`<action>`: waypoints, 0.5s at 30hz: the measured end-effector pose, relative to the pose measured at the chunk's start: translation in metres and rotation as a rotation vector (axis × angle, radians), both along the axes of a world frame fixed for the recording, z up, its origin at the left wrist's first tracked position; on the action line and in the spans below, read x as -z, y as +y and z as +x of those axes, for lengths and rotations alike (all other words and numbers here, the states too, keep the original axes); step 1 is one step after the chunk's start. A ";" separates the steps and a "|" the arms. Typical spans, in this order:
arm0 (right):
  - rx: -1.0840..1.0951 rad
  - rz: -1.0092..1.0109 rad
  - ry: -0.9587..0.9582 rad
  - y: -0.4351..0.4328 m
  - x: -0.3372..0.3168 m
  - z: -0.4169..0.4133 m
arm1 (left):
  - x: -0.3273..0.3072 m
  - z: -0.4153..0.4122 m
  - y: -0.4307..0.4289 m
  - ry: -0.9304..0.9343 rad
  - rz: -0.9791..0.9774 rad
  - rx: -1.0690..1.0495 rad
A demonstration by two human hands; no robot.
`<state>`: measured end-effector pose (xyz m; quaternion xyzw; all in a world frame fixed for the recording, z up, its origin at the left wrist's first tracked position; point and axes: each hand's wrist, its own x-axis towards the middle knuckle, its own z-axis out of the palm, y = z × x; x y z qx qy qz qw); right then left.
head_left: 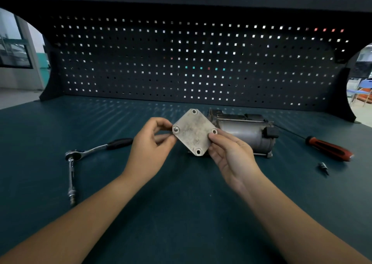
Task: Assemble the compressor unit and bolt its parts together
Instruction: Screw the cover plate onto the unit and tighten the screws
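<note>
Left hand [150, 145] and right hand [229, 153] each pinch a corner of the cover plate [193, 132]. The compressor body [245, 135] lies on the tabletop [181, 203] just behind it, stretching rightward, so it's nearer the right hand.

The square grey cover plate [194, 132], with four corner holes, is raised diamond-wise just in front of the compressor body [244, 132], which lies on its side.

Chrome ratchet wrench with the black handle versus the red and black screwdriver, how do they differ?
The chrome ratchet wrench lies on the person's left, the red and black screwdriver on the right. The ratchet carries an extension bar at its head; the screwdriver's thin shaft is bare. Both lie untouched on the dark green bench.
</note>
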<state>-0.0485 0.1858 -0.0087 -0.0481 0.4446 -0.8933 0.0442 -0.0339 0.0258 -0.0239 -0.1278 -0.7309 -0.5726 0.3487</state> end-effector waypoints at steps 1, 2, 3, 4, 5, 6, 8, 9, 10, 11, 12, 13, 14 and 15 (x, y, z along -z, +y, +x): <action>0.002 0.002 -0.008 0.001 0.000 0.000 | 0.000 0.000 0.000 -0.009 0.012 0.011; 0.003 0.001 -0.016 0.001 0.000 -0.001 | -0.001 0.000 0.000 -0.013 0.033 0.029; 0.001 -0.001 -0.023 0.001 0.001 -0.002 | -0.001 -0.001 0.001 -0.021 0.066 0.050; -0.005 -0.005 -0.029 0.002 0.001 -0.003 | -0.002 -0.001 0.001 -0.033 0.109 0.074; -0.013 -0.010 -0.033 0.001 0.002 -0.004 | -0.002 -0.002 0.001 -0.048 0.155 0.095; -0.022 -0.015 -0.039 0.001 0.002 -0.004 | -0.002 -0.003 0.001 -0.063 0.191 0.110; -0.041 -0.034 -0.053 0.000 0.003 -0.005 | -0.002 -0.003 -0.001 -0.093 0.228 0.134; -0.051 -0.047 -0.061 0.000 0.004 -0.005 | -0.002 -0.003 -0.001 -0.112 0.242 0.153; -0.060 -0.060 -0.070 0.000 0.004 -0.005 | -0.003 -0.003 -0.002 -0.133 0.260 0.177; -0.068 -0.072 -0.080 0.000 0.004 -0.005 | -0.003 -0.003 -0.003 -0.154 0.279 0.200; -0.076 -0.081 -0.092 0.000 0.005 -0.006 | -0.003 -0.004 -0.003 -0.177 0.297 0.222; -0.083 -0.086 -0.102 0.000 0.005 -0.006 | -0.003 -0.004 -0.004 -0.201 0.314 0.242; -0.088 -0.091 -0.109 -0.001 0.005 -0.006 | -0.003 -0.004 -0.004 -0.222 0.334 0.262; -0.092 -0.097 -0.112 -0.001 0.005 -0.006 | -0.003 -0.005 -0.005 -0.240 0.360 0.280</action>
